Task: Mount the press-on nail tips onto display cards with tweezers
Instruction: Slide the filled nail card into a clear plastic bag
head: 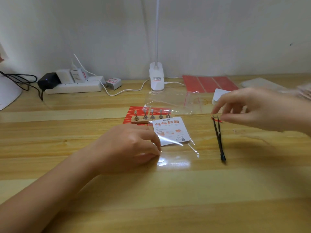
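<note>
A white instruction card (171, 132) lies half inside a clear plastic sleeve (178, 153) at the table's middle. My left hand (127, 148) rests on the table with curled fingers and pinches the sleeve's left edge. Black tweezers (219, 138) lie on the wood to the right, tips pointing away from me. Just above those tips my right hand (259, 108), blurred, pinches a thin red adhesive strip (217, 119) between thumb and forefinger. Behind the card a wooden stand (139, 121) carries several metal holders with nail tips (152, 111), set on a red sheet of strips (133, 110).
A clear zip bag (171, 101) lies behind the stand. Red adhesive sheets (210, 83) and a white card (218, 95) are at the back right, with clear packets (262, 84) beyond. A lamp clamp (156, 78), its cable and a power strip (74, 87) line the wall.
</note>
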The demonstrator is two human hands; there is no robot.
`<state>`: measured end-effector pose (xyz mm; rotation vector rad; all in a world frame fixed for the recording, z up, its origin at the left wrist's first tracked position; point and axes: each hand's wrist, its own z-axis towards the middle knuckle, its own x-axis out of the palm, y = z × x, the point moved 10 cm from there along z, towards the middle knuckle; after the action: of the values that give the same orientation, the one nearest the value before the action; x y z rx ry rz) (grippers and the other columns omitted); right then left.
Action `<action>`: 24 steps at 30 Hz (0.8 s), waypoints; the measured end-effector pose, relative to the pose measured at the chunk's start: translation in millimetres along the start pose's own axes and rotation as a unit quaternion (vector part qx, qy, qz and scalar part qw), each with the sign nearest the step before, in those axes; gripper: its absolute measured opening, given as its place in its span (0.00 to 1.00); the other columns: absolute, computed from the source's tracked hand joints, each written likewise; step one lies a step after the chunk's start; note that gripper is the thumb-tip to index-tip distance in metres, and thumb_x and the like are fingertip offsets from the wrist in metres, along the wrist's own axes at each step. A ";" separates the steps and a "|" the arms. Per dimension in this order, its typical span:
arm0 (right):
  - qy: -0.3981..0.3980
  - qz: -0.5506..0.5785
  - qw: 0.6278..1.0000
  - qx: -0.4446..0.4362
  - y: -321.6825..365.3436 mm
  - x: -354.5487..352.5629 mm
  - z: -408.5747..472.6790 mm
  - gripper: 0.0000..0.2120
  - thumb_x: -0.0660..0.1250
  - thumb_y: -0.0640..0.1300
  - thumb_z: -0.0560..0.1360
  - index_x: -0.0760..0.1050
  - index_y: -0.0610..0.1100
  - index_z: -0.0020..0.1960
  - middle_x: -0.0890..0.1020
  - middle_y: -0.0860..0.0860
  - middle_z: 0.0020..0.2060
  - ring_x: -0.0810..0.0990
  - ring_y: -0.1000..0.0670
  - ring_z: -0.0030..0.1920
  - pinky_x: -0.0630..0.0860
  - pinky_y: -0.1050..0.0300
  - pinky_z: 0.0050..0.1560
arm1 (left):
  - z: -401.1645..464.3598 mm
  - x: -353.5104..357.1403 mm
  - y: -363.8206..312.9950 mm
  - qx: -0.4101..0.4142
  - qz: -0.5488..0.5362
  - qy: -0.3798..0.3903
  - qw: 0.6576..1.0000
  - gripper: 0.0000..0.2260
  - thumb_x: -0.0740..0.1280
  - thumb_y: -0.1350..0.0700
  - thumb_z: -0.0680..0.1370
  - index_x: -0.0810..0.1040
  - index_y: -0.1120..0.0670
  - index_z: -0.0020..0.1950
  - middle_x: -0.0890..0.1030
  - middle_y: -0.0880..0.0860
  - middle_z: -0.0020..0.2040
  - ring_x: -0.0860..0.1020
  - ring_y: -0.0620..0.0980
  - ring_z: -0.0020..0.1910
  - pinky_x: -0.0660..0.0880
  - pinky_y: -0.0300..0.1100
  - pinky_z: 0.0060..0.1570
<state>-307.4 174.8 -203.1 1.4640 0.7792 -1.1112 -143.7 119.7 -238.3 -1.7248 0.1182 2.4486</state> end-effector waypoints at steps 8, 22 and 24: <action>0.002 -0.129 0.981 -0.145 43.8 51.6 3.1 0.12 0.65 0.50 0.74 0.73 0.65 0.54 0.73 0.67 0.46 0.71 0.66 0.43 0.71 0.65 0.41 | 0.2 -12.1 7.0 -0.028 -0.002 -0.028 0.999 0.13 0.60 0.54 0.75 0.85 0.54 0.45 0.83 0.51 0.43 0.81 0.51 0.35 0.76 0.42 0.27; 0.029 -0.034 0.987 -0.152 34.6 67.5 0.6 0.09 0.68 0.48 0.74 0.81 0.60 0.50 0.76 0.65 0.47 0.70 0.73 0.43 0.66 0.72 0.38 | -2.1 10.9 5.5 -0.005 -0.068 0.013 0.998 0.14 0.65 0.42 0.73 0.84 0.49 0.49 0.81 0.48 0.50 0.78 0.44 0.45 0.73 0.39 0.41; 0.031 -0.013 0.988 -0.152 33.9 67.9 0.6 0.09 0.69 0.47 0.73 0.81 0.59 0.49 0.76 0.65 0.46 0.71 0.72 0.42 0.66 0.72 0.39 | -3.9 14.0 11.8 -0.035 -0.133 0.007 0.990 0.14 0.67 0.43 0.71 0.84 0.50 0.49 0.81 0.47 0.50 0.77 0.41 0.46 0.75 0.41 0.40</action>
<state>-253.1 160.5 -254.1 1.2376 0.9678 -0.9230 -146.6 108.5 -253.1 -1.6632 -0.1879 2.2708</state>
